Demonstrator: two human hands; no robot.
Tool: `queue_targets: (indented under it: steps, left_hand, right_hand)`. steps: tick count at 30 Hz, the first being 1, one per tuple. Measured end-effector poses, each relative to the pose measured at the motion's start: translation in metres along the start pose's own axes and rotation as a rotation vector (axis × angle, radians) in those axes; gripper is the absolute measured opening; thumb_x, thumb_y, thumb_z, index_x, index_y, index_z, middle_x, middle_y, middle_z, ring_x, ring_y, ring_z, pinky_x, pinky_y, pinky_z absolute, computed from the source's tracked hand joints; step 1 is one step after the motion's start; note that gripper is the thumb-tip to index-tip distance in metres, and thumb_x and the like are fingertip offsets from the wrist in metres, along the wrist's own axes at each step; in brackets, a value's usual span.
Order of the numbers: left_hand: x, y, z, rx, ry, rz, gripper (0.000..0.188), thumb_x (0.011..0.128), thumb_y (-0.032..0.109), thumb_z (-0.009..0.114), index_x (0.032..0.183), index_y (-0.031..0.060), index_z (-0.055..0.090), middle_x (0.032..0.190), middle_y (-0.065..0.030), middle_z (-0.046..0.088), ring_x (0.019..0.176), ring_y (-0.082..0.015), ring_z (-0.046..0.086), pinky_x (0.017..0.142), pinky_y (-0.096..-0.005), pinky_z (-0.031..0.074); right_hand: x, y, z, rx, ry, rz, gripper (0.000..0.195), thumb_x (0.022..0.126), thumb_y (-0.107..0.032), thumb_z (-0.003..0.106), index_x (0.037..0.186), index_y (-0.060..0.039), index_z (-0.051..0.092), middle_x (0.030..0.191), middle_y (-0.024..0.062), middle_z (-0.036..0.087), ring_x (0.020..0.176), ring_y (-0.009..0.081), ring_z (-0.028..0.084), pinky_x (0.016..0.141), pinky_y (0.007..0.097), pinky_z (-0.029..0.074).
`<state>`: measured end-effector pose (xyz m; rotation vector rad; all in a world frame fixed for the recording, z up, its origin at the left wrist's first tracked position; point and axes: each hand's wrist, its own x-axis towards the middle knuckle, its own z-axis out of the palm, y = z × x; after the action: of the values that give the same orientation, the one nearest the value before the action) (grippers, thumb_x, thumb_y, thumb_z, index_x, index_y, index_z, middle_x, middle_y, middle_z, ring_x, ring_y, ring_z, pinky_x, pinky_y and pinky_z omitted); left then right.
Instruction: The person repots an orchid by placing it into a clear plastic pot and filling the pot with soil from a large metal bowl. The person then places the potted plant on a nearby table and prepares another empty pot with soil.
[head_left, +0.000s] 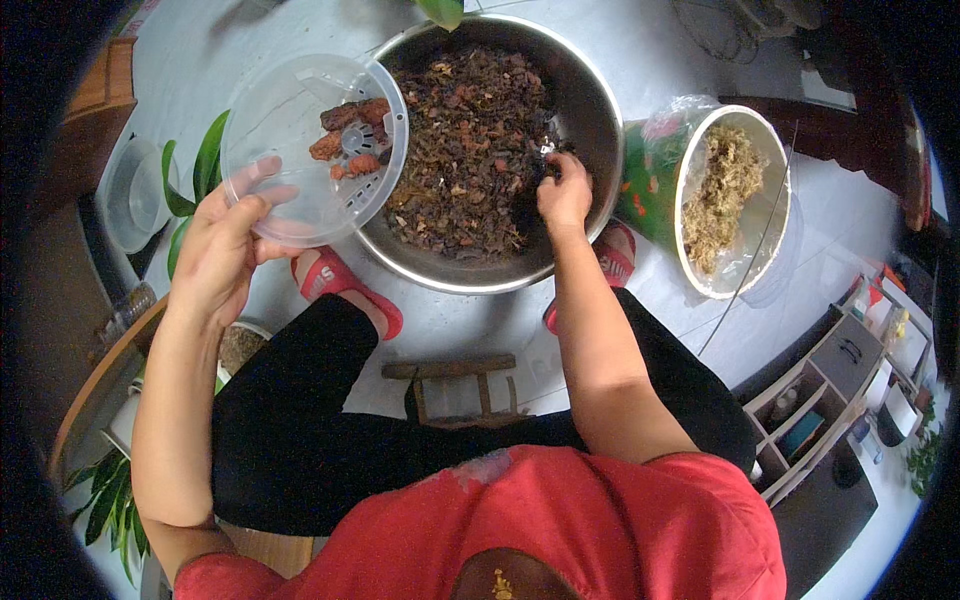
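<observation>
My left hand (229, 240) grips the rim of a clear plastic plant pot (277, 127), tilted so that its inside faces me. Several reddish-brown lumps of rock (352, 120) lie at its slotted bottom. The pot overlaps the left rim of a wide stainless-steel basin (577, 97). Dark, chunky potting mix (465, 157) with reddish bits covers much of the basin's floor. Inside the basin, at the right edge of the mix, is my right hand (566, 191), with its fingers bent downward. A small shiny spot shows by its fingertips; whether they pinch anything is unclear.
Right of the basin, a green bucket (649, 187) lined with clear plastic leans with dry, straw-coloured moss (724, 195) inside. Leafy plants (210, 157) and a translucent tub (139, 195) stand at left. A low wooden stool (450, 369) is near my legs; red slippers (349, 292) flank the basin.
</observation>
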<state>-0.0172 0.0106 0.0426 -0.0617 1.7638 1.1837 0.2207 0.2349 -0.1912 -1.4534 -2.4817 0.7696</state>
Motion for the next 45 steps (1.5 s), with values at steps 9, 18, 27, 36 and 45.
queue_targets:
  steps: [9, 18, 27, 36, 45]
  left_hand:
    - [0.001, -0.004, 0.004, -0.007, -0.011, -0.013, 0.047, 0.084, 0.014, 0.047, 0.128, -0.0002, 0.038, 0.114, -0.0171, 0.053, 0.074, -0.0192, 0.061, 0.066, -0.0304, 0.054]
    - [-0.002, -0.006, 0.011, 0.073, -0.023, -0.044, 0.045, 0.084, 0.011, 0.043, 0.127, 0.0015, 0.039, 0.112, -0.0165, 0.055, 0.081, -0.0214, 0.061, 0.068, -0.0328, 0.054]
    - [-0.001, -0.007, 0.007, 0.108, -0.008, -0.045, 0.046, 0.083, 0.011, 0.043, 0.127, 0.0015, 0.040, 0.113, -0.0165, 0.054, 0.085, -0.0203, 0.059, 0.073, -0.0338, 0.052]
    - [-0.001, -0.009, 0.007, 0.045, -0.018, -0.050, 0.046, 0.081, 0.008, 0.043, 0.126, 0.0011, 0.040, 0.112, -0.0146, 0.055, 0.084, -0.0190, 0.059, 0.072, -0.0329, 0.052]
    - [0.000, -0.012, 0.015, 0.066, -0.021, -0.098, 0.042, 0.085, 0.010, 0.044, 0.126, 0.0028, 0.041, 0.110, -0.0154, 0.055, 0.082, -0.0231, 0.060, 0.066, -0.0324, 0.052]
  right_hand:
    - [0.007, -0.031, 0.018, -0.013, -0.332, -0.002, 0.029, 0.075, -0.024, 0.065, 0.097, -0.0079, 0.060, 0.106, 0.0167, 0.055, 0.097, 0.0337, 0.054, 0.084, 0.0399, 0.045]
    - [-0.037, -0.053, 0.016, 0.198, -0.387, 0.030, 0.023, 0.070, -0.012, 0.062, 0.090, -0.0028, 0.054, 0.095, 0.0178, 0.055, 0.092, 0.0344, 0.054, 0.080, 0.0386, 0.046]
    - [-0.047, -0.056, 0.021, -0.081, -0.393, -0.154, 0.035, 0.069, -0.014, 0.069, 0.096, -0.0037, 0.049, 0.103, 0.0176, 0.049, 0.097, 0.0352, 0.052, 0.083, 0.0406, 0.046]
    - [-0.035, -0.044, 0.015, 0.197, -0.309, -0.081, 0.022, 0.067, -0.010, 0.063, 0.088, -0.0065, 0.055, 0.093, 0.0162, 0.053, 0.081, 0.0340, 0.057, 0.073, 0.0418, 0.048]
    - [-0.028, -0.057, 0.029, -0.141, -0.283, -0.198, 0.026, 0.070, -0.010, 0.063, 0.095, -0.0069, 0.056, 0.102, 0.0168, 0.048, 0.088, 0.0348, 0.055, 0.075, 0.0413, 0.049]
